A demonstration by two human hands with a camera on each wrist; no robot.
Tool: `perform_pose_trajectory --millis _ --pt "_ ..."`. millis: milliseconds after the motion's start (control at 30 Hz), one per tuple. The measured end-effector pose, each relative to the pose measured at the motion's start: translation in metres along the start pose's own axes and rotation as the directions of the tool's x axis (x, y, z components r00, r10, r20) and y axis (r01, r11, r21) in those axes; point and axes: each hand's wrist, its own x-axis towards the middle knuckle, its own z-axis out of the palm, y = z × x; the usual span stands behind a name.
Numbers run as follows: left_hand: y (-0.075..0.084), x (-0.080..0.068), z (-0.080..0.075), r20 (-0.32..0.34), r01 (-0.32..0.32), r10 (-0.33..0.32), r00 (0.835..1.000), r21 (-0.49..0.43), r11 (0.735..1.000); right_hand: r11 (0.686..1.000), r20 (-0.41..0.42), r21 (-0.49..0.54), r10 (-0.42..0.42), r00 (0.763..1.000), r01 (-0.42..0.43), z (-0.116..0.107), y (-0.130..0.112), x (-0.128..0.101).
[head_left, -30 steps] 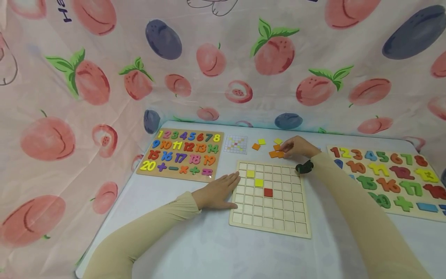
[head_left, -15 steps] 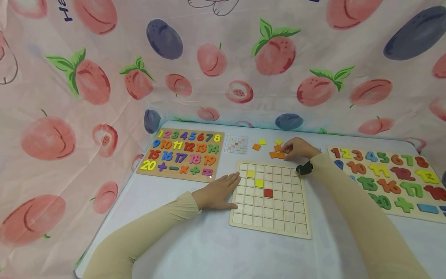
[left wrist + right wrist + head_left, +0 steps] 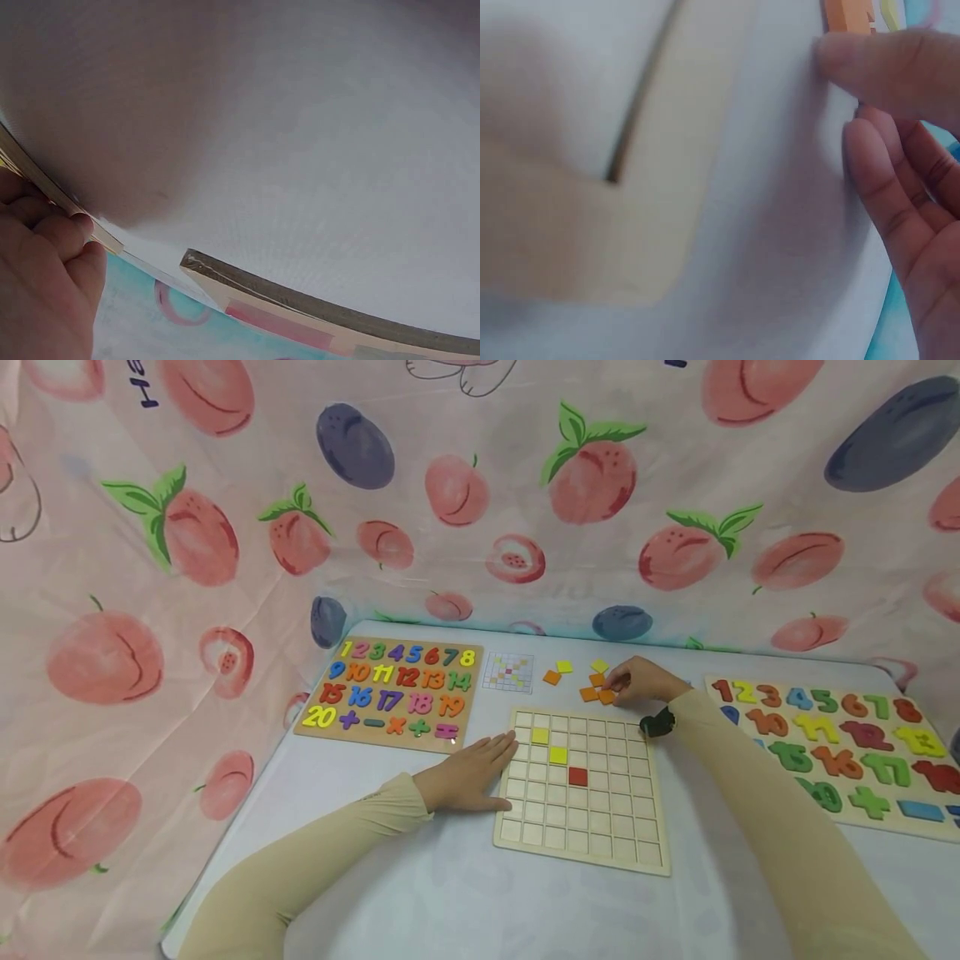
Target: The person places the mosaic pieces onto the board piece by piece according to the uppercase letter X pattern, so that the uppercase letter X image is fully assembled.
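Note:
My left hand (image 3: 468, 775) lies with spread fingers along the left edge of a wooden grid board (image 3: 581, 856). In the left wrist view, its fingertips are right at the board's edge (image 3: 56, 193). Two yellow tiles (image 3: 558, 755) and one red tile (image 3: 577, 776) form a diagonal in the board's squares. Beyond the board, my right hand (image 3: 641, 680) reaches down beside a cluster of orange tiles (image 3: 590, 694). The right wrist view shows its thumb (image 3: 885, 71) near an orange tile (image 3: 845, 16), with a gap between thumb and bent fingers and nothing held there.
A number puzzle board (image 3: 390, 693) stands at the left, another (image 3: 832, 735) at the right. A printed grid card (image 3: 508, 672) lies behind the grid board. Near it are a loose orange tile (image 3: 552, 677) and yellow tile (image 3: 564, 667). A fruit-patterned cloth (image 3: 480, 568) hangs behind the table.
My right hand has shifted slightly rightward, and more of the front orange tiles shows beside its fingertips. The left hand has stayed in place.

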Motion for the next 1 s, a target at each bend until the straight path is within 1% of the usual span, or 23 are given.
perform_pose_trajectory --millis 333,500,733,1000 --pt "0.001 -0.002 -0.002 0.005 -0.003 0.003 1.0 -0.011 1.0 0.999 0.047 -0.005 -0.042 0.998 0.043 0.001 -0.002 0.0" --pt "0.001 -0.003 -0.003 -0.001 -0.008 0.008 1.0 -0.015 1.0 1.0 0.054 0.01 -0.03 0.998 0.029 0.0 -0.001 0.001" --pt "0.0 -0.002 -0.002 -0.015 -0.015 0.015 1.0 -0.004 1.0 1.0 0.051 0.005 -0.025 0.998 0.025 -0.001 -0.004 0.001" --pt "0.0 -0.002 -0.003 -0.007 -0.017 0.017 1.0 0.006 1.0 0.999 0.04 -0.034 -0.022 0.999 0.023 -0.004 -0.011 -0.003"
